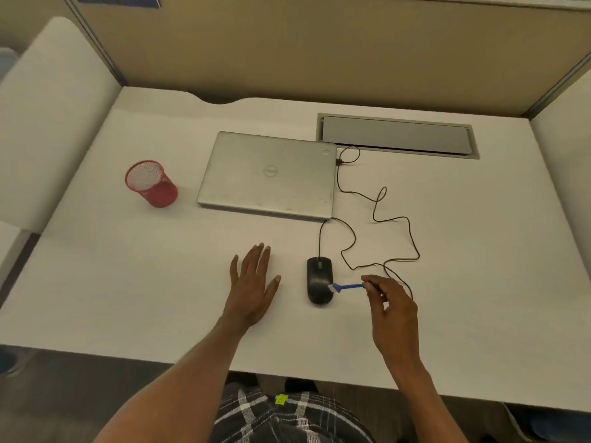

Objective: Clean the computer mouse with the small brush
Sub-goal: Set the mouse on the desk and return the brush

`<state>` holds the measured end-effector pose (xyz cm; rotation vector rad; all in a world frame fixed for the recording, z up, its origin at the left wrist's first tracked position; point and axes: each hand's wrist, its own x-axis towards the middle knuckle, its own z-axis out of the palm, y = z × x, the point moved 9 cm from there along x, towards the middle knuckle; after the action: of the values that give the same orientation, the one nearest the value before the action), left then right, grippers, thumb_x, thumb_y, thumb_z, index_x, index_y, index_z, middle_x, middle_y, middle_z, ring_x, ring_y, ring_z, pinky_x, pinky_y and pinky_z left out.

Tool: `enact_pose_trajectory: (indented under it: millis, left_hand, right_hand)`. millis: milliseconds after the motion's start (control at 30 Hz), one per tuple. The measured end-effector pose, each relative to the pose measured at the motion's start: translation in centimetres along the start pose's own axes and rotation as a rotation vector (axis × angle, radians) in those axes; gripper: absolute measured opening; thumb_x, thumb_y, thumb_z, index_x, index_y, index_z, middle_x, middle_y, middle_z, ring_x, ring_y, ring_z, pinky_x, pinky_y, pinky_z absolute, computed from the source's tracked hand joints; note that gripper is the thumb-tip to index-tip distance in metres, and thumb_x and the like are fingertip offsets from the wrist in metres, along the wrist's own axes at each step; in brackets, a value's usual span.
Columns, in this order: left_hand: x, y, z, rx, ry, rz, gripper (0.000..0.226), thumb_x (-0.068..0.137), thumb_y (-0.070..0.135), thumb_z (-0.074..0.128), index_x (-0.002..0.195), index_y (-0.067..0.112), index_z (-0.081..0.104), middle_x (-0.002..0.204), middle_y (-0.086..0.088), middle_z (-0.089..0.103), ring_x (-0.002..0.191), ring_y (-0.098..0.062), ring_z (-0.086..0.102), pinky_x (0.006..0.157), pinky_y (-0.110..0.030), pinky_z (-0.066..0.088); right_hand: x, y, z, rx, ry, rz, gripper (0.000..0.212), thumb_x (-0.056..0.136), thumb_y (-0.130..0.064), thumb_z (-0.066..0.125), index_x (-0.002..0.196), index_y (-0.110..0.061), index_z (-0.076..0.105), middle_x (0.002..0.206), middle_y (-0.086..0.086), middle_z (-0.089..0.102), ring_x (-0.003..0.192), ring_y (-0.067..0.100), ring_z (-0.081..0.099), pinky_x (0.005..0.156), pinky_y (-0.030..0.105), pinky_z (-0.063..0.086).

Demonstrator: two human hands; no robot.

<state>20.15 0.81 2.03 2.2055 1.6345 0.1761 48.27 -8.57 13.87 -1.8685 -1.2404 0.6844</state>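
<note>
I pinch the small brush (347, 286) in my right hand (391, 310), bristles on the right flank of the mouse (319, 280) near the desk's front edge. My left hand (254, 282) lies spread flat, well apart (not bracing), so a firm stroke could shove the mouse left.

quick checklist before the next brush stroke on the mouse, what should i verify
1. Small brush gripped in right hand: ok.
2. Bristles at the mouse's right edge: ok; actual contact: cannot tell.
3. Mouse steadied: not ok; left hand lies flat on the desk, apart from it.
4. Cable clear of the brush: not ok, a loop runs by the right hand.
5. Dirt left on the mouse: cannot tell.
</note>
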Motion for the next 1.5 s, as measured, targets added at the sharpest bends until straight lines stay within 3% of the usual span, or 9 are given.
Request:
enact_pose_trajectory:
  millis: [267, 400, 533, 867, 967, 1267, 1500]
  left_hand:
    - [-0.1, -7.0, -3.5, 0.040, 0.032, -0.037, 0.071, 0.107, 0.050, 0.020, 0.166, 0.010, 0.021, 0.174, -0.008, 0.021, 0.163, -0.021, 0.012, 0.132, -0.052, 0.001]
    - [0.8, -10.2, -5.2, 0.026, 0.035, -0.056, 0.068, 0.108, 0.045, 0.027, 0.166, 0.009, 0.021, 0.173, -0.009, 0.021, 0.162, -0.023, 0.014, 0.132, -0.053, 0.002]
    - [1.7, -13.3, -6.4, 0.013, 0.026, -0.071, 0.065, 0.112, 0.036, 0.040, 0.167, 0.010, 0.017, 0.175, -0.009, 0.016, 0.163, -0.023, 0.010, 0.133, -0.051, -0.002]
    - [3.6, -18.7, -6.5, 0.078, -0.055, -0.044, 0.067, 0.114, 0.041, 0.026, 0.168, 0.011, 0.000, 0.177, -0.004, -0.009, 0.162, -0.017, -0.013, 0.131, -0.048, -0.010]
    - [3.7, -19.0, -5.8, 0.087, -0.066, -0.048, 0.068, 0.114, 0.045, 0.021, 0.168, 0.011, -0.002, 0.176, -0.006, -0.011, 0.162, -0.018, -0.015, 0.132, -0.047, -0.011]
    - [3.8, -19.5, -5.2, 0.035, 0.011, -0.037, 0.067, 0.111, 0.046, 0.025, 0.168, 0.012, 0.014, 0.177, -0.006, 0.009, 0.164, -0.018, -0.003, 0.132, -0.053, 0.006]
    - [3.9, -19.5, -5.1, -0.021, 0.070, -0.036, 0.067, 0.109, 0.040, 0.036, 0.166, 0.009, 0.023, 0.175, -0.009, 0.017, 0.164, -0.021, 0.007, 0.131, -0.056, 0.016]
  right_hand:
    - [1.1, -5.8, 7.2, -0.024, -0.041, -0.042, 0.018, 0.101, -0.017, 0.065, 0.117, -0.018, 0.073, 0.108, -0.006, 0.073, 0.097, 0.006, 0.066, 0.085, 0.031, 0.058]
    - [1.7, -10.0, 11.6, -0.040, -0.047, -0.096, 0.016, 0.099, -0.021, 0.069, 0.114, -0.017, 0.074, 0.098, -0.009, 0.072, 0.090, 0.008, 0.067, 0.081, 0.031, 0.057]
    - [2.3, -14.5, 15.9, -0.056, -0.061, -0.151, 0.018, 0.099, -0.027, 0.067, 0.113, -0.018, 0.074, 0.098, -0.012, 0.072, 0.093, -0.001, 0.062, 0.078, 0.008, 0.047]
    - [5.2, -24.8, 25.2, -0.174, -0.076, -0.305, 0.024, 0.103, -0.021, 0.064, 0.120, -0.010, 0.075, 0.112, 0.003, 0.077, 0.101, 0.016, 0.069, 0.094, 0.030, 0.057]
    - [6.7, -28.1, 27.8, -0.202, -0.090, -0.359, 0.023, 0.102, -0.018, 0.063, 0.120, -0.007, 0.075, 0.111, 0.007, 0.077, 0.100, 0.021, 0.070, 0.092, 0.031, 0.056]
    - [12.5, -35.7, 35.5, -0.284, -0.092, -0.511, 0.012, 0.103, -0.021, 0.063, 0.108, -0.013, 0.071, 0.091, 0.004, 0.074, 0.079, 0.020, 0.065, 0.070, 0.032, 0.052]
    - [15.8, -35.4, 42.3, -0.385, -0.259, -0.510, 0.012, 0.098, -0.010, 0.064, 0.097, -0.010, 0.077, 0.092, 0.004, 0.073, 0.088, 0.024, 0.062, 0.076, 0.033, 0.048]
